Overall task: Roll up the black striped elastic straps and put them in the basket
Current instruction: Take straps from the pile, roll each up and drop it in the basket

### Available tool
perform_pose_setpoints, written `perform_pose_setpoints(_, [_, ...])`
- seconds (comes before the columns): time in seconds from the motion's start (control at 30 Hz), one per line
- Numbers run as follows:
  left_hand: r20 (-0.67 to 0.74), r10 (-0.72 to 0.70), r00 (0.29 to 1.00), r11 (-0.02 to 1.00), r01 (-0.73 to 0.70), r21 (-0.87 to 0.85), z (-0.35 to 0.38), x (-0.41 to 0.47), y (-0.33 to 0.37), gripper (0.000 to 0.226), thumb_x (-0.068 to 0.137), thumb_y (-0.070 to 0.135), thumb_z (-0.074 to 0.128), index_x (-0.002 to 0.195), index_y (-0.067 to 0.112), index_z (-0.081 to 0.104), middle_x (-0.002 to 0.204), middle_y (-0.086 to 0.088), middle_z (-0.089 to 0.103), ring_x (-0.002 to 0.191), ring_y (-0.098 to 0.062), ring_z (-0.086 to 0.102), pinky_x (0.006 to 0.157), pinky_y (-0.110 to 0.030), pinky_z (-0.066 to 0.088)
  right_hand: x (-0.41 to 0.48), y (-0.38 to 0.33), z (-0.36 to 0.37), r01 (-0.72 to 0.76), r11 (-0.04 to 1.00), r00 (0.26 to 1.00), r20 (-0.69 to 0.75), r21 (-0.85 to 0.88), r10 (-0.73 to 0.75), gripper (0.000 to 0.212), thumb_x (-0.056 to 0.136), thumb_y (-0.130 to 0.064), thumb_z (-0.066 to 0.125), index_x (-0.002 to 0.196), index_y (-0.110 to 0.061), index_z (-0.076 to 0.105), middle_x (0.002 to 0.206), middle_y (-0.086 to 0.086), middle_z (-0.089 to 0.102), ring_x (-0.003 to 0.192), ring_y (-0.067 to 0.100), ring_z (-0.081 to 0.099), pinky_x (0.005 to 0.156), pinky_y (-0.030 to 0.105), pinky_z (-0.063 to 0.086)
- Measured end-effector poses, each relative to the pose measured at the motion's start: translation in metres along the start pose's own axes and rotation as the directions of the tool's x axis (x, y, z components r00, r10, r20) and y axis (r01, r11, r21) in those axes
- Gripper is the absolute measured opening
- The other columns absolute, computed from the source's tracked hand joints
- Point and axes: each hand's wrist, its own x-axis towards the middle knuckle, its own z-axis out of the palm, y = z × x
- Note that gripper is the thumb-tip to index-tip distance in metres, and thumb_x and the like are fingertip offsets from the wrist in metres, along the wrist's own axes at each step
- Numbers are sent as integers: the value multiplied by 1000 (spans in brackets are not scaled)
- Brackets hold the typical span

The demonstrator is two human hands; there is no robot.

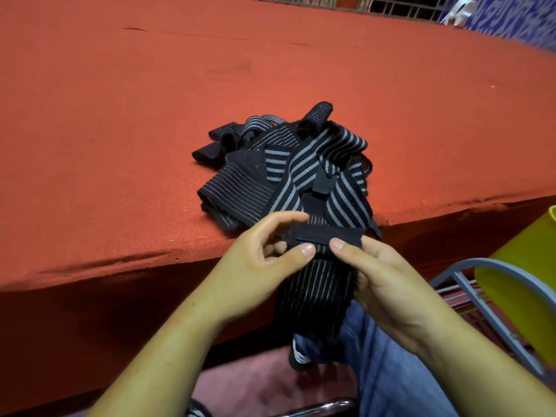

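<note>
A tangled pile of black striped elastic straps lies on the red table near its front edge. One black strap with thin pale stripes hangs in front of the table edge over my lap. Its top end is folded over into a short roll. My left hand pinches that folded end from the left, thumb on the front and fingers behind. My right hand pinches it from the right, thumb on top and fingers under the strap. A yellow-green basket stands at the right edge, partly out of frame.
The red felt-covered table fills the upper view, and its front edge runs just behind my hands. A grey metal frame holds the basket on the right. My blue-jeaned leg and a dark shoe lie below the strap.
</note>
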Motion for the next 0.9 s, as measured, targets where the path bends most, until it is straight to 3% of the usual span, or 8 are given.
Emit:
perform_pose_setpoints(0.07, [-18, -16, 1000, 1000, 16, 9, 0, 1, -3, 36, 90, 37, 71, 126, 32, 67, 122, 7, 73, 111, -19, 69, 101, -31, 54, 1, 2, 0, 32, 999, 999, -2, -15, -32, 40, 89, -22, 63, 126, -7, 69, 118, 13, 78, 110, 24, 75, 86, 27, 61])
perform_pose_setpoints(0.17, [-8, -16, 1000, 1000, 16, -25, 1, 2, -4, 26, 96, 24, 70, 122, 22, 70, 115, -2, 77, 111, -26, 71, 102, -39, 55, 2, 6, 1, 61, 997, 998, -10, -38, -62, 40, 88, -21, 64, 125, -8, 69, 120, 9, 78, 115, 23, 74, 96, 31, 59])
perform_pose_setpoints(0.33, [-13, -30, 999, 999, 30, -17, 0, 1, -3, 22, 96, 13, 71, 117, 19, 71, 109, -2, 77, 102, -18, 73, 95, -30, 57, 1, 8, 1, 28, 997, 999, -23, -73, -30, 46, 87, -38, 63, 123, -10, 73, 115, 9, 80, 111, 24, 75, 85, 29, 59])
perform_pose_setpoints(0.4, [-8, -29, 1000, 999, 29, -20, 1, 1, -2, 23, 95, 12, 71, 117, 19, 71, 109, -1, 77, 100, -12, 72, 94, -27, 57, 2, 9, -1, 49, 992, 998, -37, -112, -53, 45, 88, -38, 63, 121, -10, 74, 114, 9, 80, 112, 24, 75, 89, 31, 58])
perform_pose_setpoints(0.6, [26, -27, 999, 999, 28, -26, 0, -1, 1, 18, 99, 18, 68, 117, 19, 72, 112, 1, 77, 109, -16, 72, 100, -33, 55, 2, 7, -1, 149, 972, 986, -47, -183, -161, 34, 92, -28, 64, 119, -9, 73, 114, 6, 80, 112, 21, 75, 95, 28, 59])
perform_pose_setpoints(0.9, [-2, -2, 1000, 998, 2, -69, 0, 0, -2, 19, 97, 15, 68, 116, 15, 72, 111, -2, 78, 104, -16, 74, 94, -29, 57, 1, 9, 4, 56, 996, 997, -39, -65, -59, 45, 89, -34, 64, 123, -7, 72, 117, 10, 79, 115, 26, 74, 97, 38, 55])
